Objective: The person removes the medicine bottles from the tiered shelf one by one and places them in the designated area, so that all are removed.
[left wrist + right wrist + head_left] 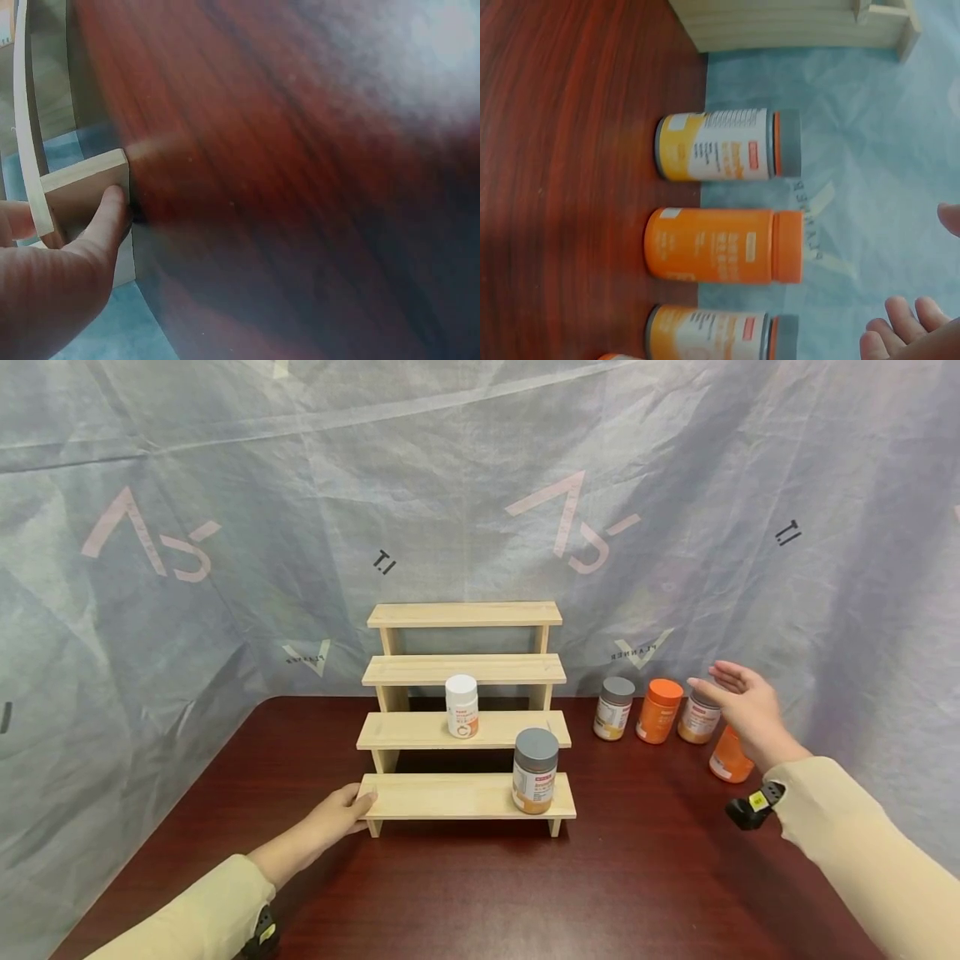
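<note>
A pale wooden four-step display shelf (450,797) stands on the table. At the left end of its lowest step, my left hand (339,817) grips the board; the left wrist view has the thumb (105,217) against the wooden support, other fingers partly hidden. My right hand (746,706) hovers over the jars at the right, fingers loosely bent and holding nothing. Beneath and beside it stand a grey-capped jar (699,720), an orange jar (731,757) partly covered by the hand, another orange jar (720,246) and another grey-capped jar (720,145).
A white bottle (462,707) sits on the second step from the bottom. One large grey-capped jar (534,777) occupies the right end of the lowest step. Grey printed cloth (465,485) hangs behind the dark red wooden table (465,893).
</note>
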`<state>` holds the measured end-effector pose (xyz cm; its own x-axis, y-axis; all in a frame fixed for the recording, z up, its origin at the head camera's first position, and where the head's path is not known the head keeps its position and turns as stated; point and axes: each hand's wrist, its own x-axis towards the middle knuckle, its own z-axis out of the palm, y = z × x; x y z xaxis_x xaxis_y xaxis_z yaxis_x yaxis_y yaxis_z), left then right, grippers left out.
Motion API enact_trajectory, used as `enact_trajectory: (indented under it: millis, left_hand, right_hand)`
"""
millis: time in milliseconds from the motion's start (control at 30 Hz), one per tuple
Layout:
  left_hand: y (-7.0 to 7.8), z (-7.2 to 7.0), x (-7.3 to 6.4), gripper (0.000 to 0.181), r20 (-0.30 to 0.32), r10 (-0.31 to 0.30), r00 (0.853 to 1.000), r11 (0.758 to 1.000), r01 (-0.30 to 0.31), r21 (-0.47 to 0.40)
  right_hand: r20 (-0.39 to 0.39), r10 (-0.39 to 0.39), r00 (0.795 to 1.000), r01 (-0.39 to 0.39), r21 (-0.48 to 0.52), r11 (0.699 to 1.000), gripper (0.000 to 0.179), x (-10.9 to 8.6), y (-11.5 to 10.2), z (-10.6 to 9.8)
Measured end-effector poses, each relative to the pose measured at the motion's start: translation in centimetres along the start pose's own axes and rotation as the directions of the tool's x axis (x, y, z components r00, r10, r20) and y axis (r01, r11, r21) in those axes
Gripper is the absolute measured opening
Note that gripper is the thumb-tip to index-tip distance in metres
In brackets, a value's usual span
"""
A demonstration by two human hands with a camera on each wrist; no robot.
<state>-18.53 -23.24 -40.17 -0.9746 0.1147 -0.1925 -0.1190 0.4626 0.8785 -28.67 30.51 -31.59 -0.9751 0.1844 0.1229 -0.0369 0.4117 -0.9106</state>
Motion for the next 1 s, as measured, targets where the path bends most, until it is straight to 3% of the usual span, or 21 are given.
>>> enact_trajectory:
  millis: [300, 667, 1000]
  left_hand:
    - [-0.3, -0.6, 0.3, 0.053, 0.058, 0.028, 0.998, 0.997, -0.023, -0.069]
    - [-0.6, -1.0, 0.4, 0.054, 0.067, -0.024, 0.997, 0.989, 0.034, -0.146]
    - [-0.3, -0.6, 0.5, 0.053, 0.055, -0.035, 0.998, 0.989, 0.043, -0.143]
  right_hand:
    - [0.066, -0.04, 0.997, 0.038, 0.033, 0.999, 0.083, -0.1, -1.8, 2.3]
    - [0.113, -0.089, 0.99, 0.079, 0.087, 0.993, 0.081, 0.2, -3.5, 5.0]
    - [0.206, -0.128, 0.97, 0.093, 0.174, 0.98, 0.077, -0.7, -5.5, 6.3]
